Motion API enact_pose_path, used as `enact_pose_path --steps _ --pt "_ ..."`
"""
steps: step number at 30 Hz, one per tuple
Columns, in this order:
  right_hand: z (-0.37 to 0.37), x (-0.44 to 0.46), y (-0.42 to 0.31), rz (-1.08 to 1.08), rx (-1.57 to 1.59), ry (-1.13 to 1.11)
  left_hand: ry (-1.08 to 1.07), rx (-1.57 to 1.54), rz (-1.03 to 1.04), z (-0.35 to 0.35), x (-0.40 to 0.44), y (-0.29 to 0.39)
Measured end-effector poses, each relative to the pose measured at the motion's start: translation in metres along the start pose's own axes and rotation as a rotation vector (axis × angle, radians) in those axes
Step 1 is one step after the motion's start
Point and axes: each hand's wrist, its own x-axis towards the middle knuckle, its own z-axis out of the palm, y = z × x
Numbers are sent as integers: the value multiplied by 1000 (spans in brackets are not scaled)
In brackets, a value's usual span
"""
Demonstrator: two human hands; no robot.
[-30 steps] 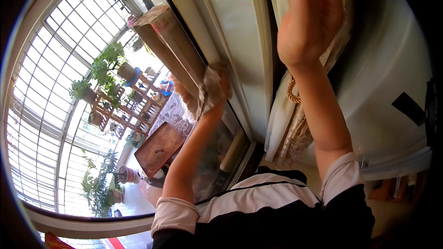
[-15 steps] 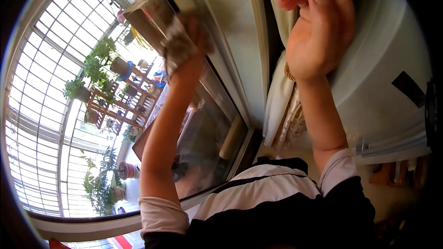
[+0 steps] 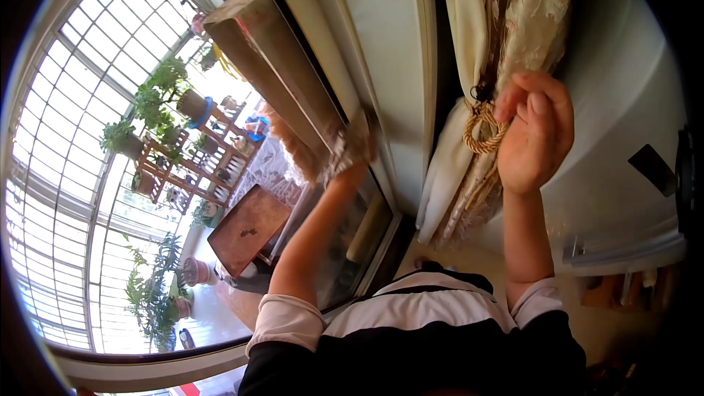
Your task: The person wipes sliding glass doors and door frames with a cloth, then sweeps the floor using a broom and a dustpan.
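I have a grey-brown cloth (image 3: 343, 155) at the edge of the glass pane (image 3: 330, 279), beside the pale door frame (image 3: 312, 26); the left hand (image 3: 364, 139) is clamped on it, the fingers too blurred for me to count, and the forearm rises to it from below; whether the cloth presses on the glass or the frame, I cannot tell.

The right hand (image 3: 539, 132) is raised on the other side of the frame, well apart from the left; its fingers curl loosely, thumb and fingertips apart, with nothing that I can see between them; just left of its fingertips hangs a gold rope tieback (image 3: 482, 134), though I cannot tell whether they touch; above that hand drops a cream curtain (image 3: 463, 7), and to its right curves a smooth pale surface (image 3: 623, 95).

Up and left of the left hand, through the glass, I see a long cardboard box (image 3: 268, 48); down and left of it, a reddish-brown panel (image 3: 249, 229) lies tilted; farther left stand a wooden rack (image 3: 172, 169) with potted plants (image 3: 165, 95) and, beyond them, a gridded window (image 3: 55, 191).
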Motion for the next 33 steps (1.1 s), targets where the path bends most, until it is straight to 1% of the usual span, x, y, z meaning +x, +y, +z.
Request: enact_pose_path --steps 1,3,5,7,8,9,10,11,13,15,17,19,21,23,25,26,27,28,29,31,32,33 --pt "-4 1 -2 -1 -3 -11 -13 14 -35 3 -4 -8" --pt "-7 2 -5 -9 -2 0 -24 8 -68 -6 -7 1" --pt "-6 0 -6 -18 8 18 -31 -86 -35 -25 0 33" --pt "-2 -2 -4 42 70 -8 -38 -184 -16 -44 3 58" --pt "3 -3 -3 44 47 -11 -40 -232 -9 -54 5 66" --pt "8 -3 -2 54 88 -43 164 146 216 -67 13 66" --pt "12 -4 1 65 113 -65 459 555 349 -80 21 66" --pt "16 -6 3 76 135 -86 671 803 464 -102 25 83" --pt "27 -9 7 95 189 -105 913 1003 639 -166 29 153" --pt "34 -10 14 42 185 -185 1108 1154 741 -219 24 223" --pt "45 -13 18 78 229 -185 1242 1304 717 -239 16 261" --pt "55 -15 25 101 285 -185 1298 1479 611 -229 10 262" --pt "62 -17 32 122 322 -202 1113 1458 671 -208 13 229" --pt "67 -19 37 113 342 -208 888 1422 673 -174 16 182" --pt "73 -17 41 195 382 -205 846 1260 670 -136 24 114" --pt "77 -15 44 227 404 -179 551 1219 567 -123 9 112" --pt "82 -12 47 192 429 -176 425 1203 523 -125 10 123" --pt "86 -9 50 209 429 -144 302 1181 472 -126 10 133" --pt "91 -6 53 236 428 -117 130 642 362 -130 7 153" --pt "103 8 58 214 443 -104 -27 110 259 -142 9 175" --pt "111 17 63 182 442 -60 127 614 439 -155 22 187" --pt "118 25 68 151 441 -12 140 718 518 -170 38 202"
